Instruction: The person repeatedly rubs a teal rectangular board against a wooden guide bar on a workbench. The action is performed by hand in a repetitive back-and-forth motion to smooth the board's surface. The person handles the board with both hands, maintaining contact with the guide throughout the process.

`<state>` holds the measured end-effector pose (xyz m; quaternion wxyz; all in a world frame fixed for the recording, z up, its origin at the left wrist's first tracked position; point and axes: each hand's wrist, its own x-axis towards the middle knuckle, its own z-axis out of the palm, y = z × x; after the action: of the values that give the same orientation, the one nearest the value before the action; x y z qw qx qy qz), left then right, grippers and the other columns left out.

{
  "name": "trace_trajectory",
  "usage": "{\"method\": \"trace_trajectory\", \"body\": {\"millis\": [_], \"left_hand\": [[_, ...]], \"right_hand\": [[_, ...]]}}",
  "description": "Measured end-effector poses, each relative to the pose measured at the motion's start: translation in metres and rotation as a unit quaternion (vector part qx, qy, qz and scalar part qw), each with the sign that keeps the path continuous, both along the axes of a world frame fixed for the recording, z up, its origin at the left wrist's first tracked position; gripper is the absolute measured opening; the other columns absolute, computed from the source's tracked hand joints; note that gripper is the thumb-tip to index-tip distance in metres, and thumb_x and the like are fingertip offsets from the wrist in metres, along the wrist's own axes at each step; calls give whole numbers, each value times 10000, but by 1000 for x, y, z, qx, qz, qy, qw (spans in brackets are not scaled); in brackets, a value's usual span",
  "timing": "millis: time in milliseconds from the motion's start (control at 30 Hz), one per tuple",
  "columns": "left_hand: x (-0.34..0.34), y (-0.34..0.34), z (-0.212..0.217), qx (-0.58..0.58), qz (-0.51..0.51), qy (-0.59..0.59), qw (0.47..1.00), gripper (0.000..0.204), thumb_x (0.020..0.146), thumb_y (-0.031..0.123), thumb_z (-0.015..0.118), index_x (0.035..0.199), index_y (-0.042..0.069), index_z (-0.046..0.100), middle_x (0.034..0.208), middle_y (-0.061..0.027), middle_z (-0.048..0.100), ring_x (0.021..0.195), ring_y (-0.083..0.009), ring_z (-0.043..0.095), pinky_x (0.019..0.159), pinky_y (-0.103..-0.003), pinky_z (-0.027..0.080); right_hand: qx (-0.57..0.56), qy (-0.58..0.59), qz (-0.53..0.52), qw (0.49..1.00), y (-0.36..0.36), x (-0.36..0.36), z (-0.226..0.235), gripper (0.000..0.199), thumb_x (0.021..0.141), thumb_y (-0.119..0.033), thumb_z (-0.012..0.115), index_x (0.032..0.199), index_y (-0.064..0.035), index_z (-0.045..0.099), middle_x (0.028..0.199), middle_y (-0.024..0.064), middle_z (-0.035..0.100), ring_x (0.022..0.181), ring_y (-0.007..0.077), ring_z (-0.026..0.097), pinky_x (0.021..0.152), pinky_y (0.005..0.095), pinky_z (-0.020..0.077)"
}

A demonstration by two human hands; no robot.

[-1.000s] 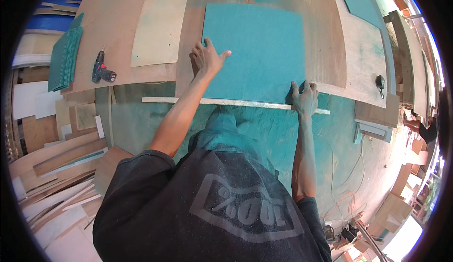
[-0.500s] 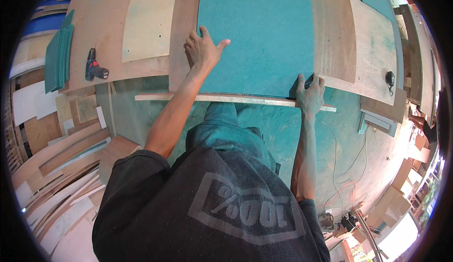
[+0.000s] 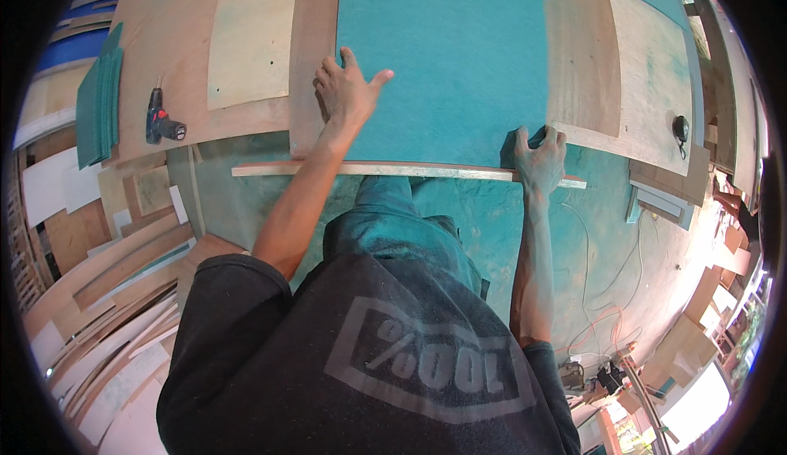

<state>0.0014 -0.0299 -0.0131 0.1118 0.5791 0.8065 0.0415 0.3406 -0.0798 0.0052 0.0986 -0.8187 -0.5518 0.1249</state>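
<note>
A flat teal panel lies in front of me on a brown board, with its near edge along a narrow wooden strip. My left hand is at the panel's left edge, with fingers and thumb spread and nothing held. At the near right corner, my right hand has its fingers bent over the panel's edge. Something dark shows between those fingers; its kind is hidden. The right wrist crosses over the strip near its right end.
A cordless drill lies on the table at left, beside a stack of teal pieces. A pale board is left of the panel. A small black object sits at right. Wood offcuts pile up at lower left; cables trail on the floor.
</note>
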Motion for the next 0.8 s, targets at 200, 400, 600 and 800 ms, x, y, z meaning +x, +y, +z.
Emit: {"method": "trace_trajectory", "body": {"millis": [200, 400, 600, 800], "left_hand": [[-1, 2, 4, -46, -2, -7, 999, 1009, 923, 666, 693, 1548, -77, 423, 1364, -317, 481, 1255, -450, 492, 1040, -554, 455], [7, 31, 15, -155, 11, 24, 988, 1043, 889, 653, 737, 1625, 29, 341, 1579, -309, 337, 1440, -533, 354, 1073, -688, 443], [14, 58, 24, -120, -115, -72, 984, 979, 825, 647, 793, 1646, 461, 294, 1788, -5, 34, 1555, -593, 47, 1010, -912, 323], [15, 73, 24, -147, -129, -54, 979, 1002, 830, 649, 786, 1655, 472, 246, 1787, 28, 21, 1550, -599, 57, 1043, -892, 339]], "right_hand": [[14, -19, 20, 1000, -2, 5, -11, 564, 882, -422, 662, 1241, 12, 633, 1178, 196, 598, 1104, 379, 633, 913, 526, 529], [142, 11, 197, 970, -11, 7, -4, 856, 853, -596, 734, 1494, -64, 536, 1517, 161, 522, 1422, 344, 470, 1102, 591, 400], [-71, -59, 456, 885, -32, -25, 16, 963, 730, -564, 877, 1574, -314, 486, 1726, -44, 307, 1572, 320, 301, 1189, 635, 326], [-101, -59, 483, 868, 1, -28, 29, 925, 668, -407, 910, 1517, -359, 545, 1667, -75, 383, 1502, 301, 390, 993, 545, 502]]}}
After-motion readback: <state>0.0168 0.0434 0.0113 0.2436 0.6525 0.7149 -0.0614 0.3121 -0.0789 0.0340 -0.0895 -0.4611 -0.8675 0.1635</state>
